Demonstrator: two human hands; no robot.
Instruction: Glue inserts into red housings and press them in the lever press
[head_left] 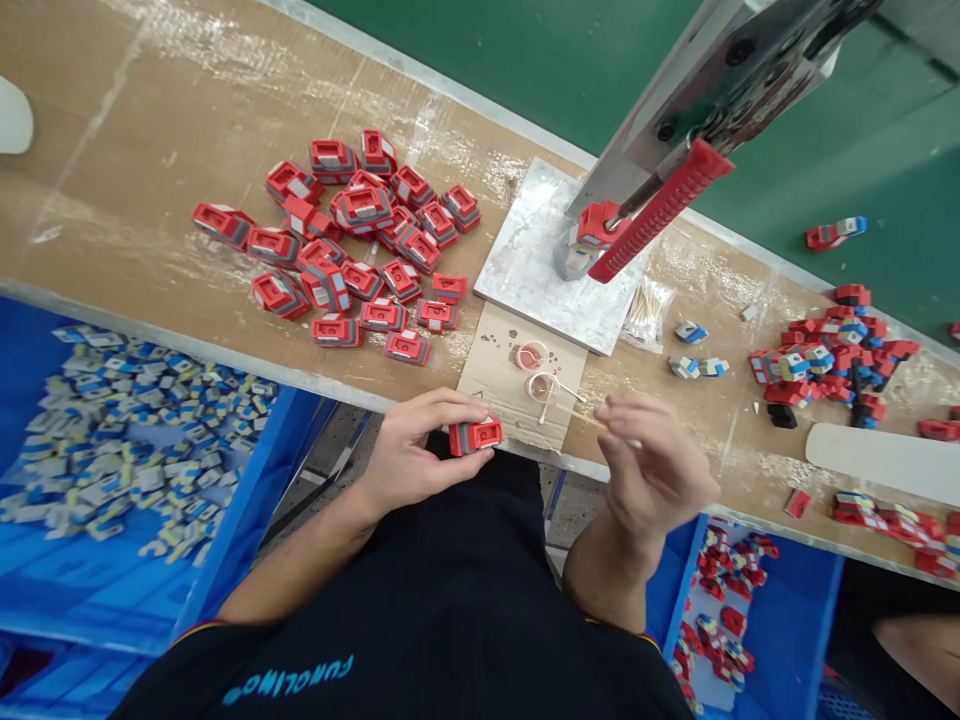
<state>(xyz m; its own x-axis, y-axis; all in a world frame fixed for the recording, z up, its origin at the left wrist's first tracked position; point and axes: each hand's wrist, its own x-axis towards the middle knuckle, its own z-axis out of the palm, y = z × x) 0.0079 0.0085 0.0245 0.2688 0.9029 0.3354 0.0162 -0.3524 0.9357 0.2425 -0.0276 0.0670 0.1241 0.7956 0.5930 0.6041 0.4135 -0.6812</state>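
Note:
My left hand (420,445) grips a red and grey plastic toy part (475,435) between thumb and fingers, just off the table's front edge. My right hand (652,460), slightly blurred, pinches a cotton swab (634,443) whose white tip shows by the thumb. Between the hands lies a stained cardboard piece (495,375). Two small clear cups, a farther cup (531,356) and a nearer cup (539,388), stand on it, both with reddish residue. Cotton swabs (568,393) rest at the nearer cup. To its right is a plastic bag of swabs (647,312).
A hand press (660,200) with a red-gripped lever stands on a metal plate (525,265). Several similar red parts (364,207) are piled left. More toy pieces (832,345) lie right. Blue bins (255,480) with parts flank me. Another person's arm (922,640) shows at lower right.

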